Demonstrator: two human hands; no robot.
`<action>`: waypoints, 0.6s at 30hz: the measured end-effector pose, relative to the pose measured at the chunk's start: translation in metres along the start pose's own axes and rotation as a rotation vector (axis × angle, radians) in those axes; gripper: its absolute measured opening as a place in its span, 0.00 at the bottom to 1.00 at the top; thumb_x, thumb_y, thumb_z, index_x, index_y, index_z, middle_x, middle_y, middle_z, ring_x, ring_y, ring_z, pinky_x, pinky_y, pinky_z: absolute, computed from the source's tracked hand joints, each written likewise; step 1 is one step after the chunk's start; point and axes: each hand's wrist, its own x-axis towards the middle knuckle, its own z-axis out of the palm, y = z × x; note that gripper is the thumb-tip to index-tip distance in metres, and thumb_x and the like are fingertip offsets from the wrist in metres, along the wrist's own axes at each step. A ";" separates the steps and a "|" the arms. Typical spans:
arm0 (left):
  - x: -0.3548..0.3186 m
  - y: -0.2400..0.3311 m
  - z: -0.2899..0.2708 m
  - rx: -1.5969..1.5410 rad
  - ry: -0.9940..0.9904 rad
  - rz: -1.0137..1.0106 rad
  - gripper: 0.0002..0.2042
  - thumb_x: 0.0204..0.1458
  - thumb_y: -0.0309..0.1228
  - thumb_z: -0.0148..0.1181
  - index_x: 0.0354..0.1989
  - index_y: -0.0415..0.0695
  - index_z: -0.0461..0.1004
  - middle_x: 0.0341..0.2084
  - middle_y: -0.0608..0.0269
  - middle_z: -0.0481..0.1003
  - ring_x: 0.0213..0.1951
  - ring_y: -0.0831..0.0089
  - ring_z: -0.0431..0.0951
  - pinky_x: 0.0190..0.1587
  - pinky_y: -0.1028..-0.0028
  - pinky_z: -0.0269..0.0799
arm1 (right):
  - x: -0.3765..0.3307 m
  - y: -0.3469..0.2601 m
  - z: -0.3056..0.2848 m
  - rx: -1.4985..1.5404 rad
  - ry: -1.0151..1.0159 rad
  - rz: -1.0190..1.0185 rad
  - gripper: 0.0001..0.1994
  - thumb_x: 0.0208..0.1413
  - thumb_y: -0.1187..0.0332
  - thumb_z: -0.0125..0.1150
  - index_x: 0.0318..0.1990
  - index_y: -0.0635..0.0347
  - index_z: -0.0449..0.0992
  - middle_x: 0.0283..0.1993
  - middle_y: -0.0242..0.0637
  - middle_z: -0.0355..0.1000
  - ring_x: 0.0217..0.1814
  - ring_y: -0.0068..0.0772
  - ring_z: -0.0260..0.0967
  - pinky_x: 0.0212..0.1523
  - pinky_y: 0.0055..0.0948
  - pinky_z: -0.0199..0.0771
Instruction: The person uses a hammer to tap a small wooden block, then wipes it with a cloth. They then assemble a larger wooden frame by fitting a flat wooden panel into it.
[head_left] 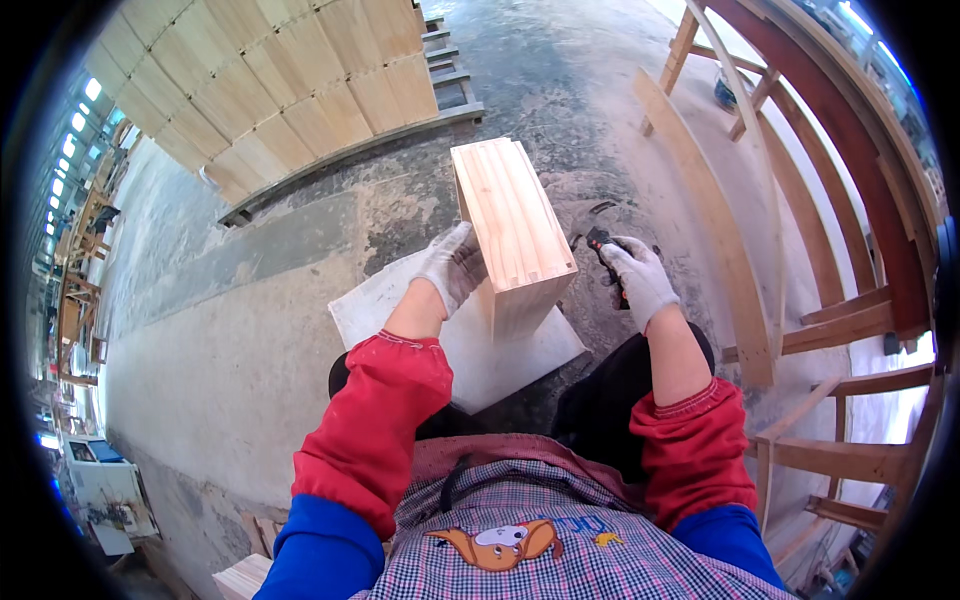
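Note:
A pale wooden box point(511, 215), with interlocking joints along its top edges, stands on a white board point(385, 300) on the floor in front of me. My left hand point(453, 266), in a whitish glove, grips the box at its left side; some of its fingertips are hidden there. To the right of the box and apart from it, my right hand point(640, 273), also gloved, is closed around a black hand tool with orange parts point(599, 240). The tool's exact kind is hard to make out. A small curved dark piece point(603, 207) shows just beyond it.
Stacked pale wooden boxes or panels point(290, 85) rest on a pallet point(350, 150) at the far left. Wooden frames with long boards point(710, 210) stand along the right. Wood pieces point(243, 578) lie at the lower left, near a white cabinet-like unit point(108, 490).

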 end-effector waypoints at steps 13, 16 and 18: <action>-0.045 -0.048 0.014 -0.045 0.125 0.120 0.30 0.56 0.46 0.65 0.64 0.50 0.63 0.54 0.62 0.74 0.55 0.63 0.76 0.56 0.55 0.74 | 0.003 0.009 -0.007 -0.016 -0.001 -0.030 0.13 0.61 0.62 0.62 0.48 0.59 0.75 0.25 0.26 0.66 0.19 0.18 0.60 0.17 0.25 0.61; -0.047 -0.063 -0.005 0.072 0.243 0.108 0.28 0.57 0.47 0.64 0.62 0.50 0.64 0.48 0.64 0.76 0.47 0.66 0.79 0.46 0.58 0.77 | 0.002 0.011 -0.011 -0.044 -0.007 -0.021 0.14 0.62 0.61 0.60 0.51 0.59 0.75 0.28 0.27 0.67 0.19 0.19 0.61 0.17 0.24 0.63; -0.048 -0.058 -0.021 0.209 0.307 0.074 0.26 0.58 0.46 0.63 0.60 0.49 0.65 0.43 0.66 0.77 0.41 0.68 0.79 0.39 0.61 0.76 | 0.000 0.013 -0.009 -0.063 0.000 -0.021 0.16 0.63 0.60 0.59 0.53 0.59 0.74 0.29 0.27 0.68 0.20 0.18 0.62 0.18 0.24 0.63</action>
